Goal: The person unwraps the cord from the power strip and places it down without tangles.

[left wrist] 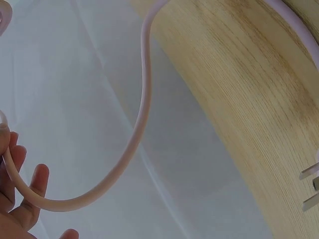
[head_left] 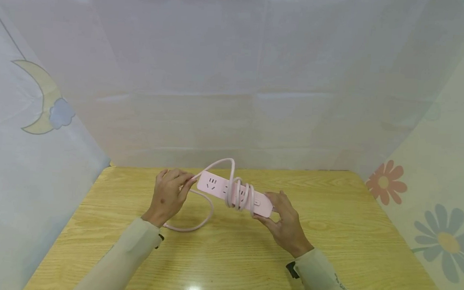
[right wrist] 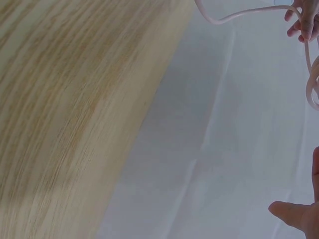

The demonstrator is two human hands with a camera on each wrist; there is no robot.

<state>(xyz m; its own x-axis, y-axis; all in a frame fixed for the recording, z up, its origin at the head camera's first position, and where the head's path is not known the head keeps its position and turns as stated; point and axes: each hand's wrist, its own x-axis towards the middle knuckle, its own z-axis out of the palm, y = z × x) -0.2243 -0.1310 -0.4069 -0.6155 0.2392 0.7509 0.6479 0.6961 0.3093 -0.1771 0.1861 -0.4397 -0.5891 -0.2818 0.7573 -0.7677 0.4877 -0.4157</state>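
Note:
A pink power strip (head_left: 212,184) is held up over the table, tilted with its right end lower. Several turns of its pink cord (head_left: 230,181) wrap around the middle and right part of the strip. My right hand (head_left: 287,225) grips the strip's right end between thumb and fingers. Beside the left end, my left hand (head_left: 168,195) pinches the cord, which arches from there up to the windings. Past that hand the loose cord curves down in a loop. Metal plug prongs (left wrist: 310,172) show at the right edge of the left wrist view.
Below the hands lies a wooden table (head_left: 216,260) with a light-coloured grain. A pale sheet (head_left: 204,80) hangs behind it, and printed sheets with a moon (head_left: 43,91) and flowers (head_left: 449,241) stand at the left and right sides.

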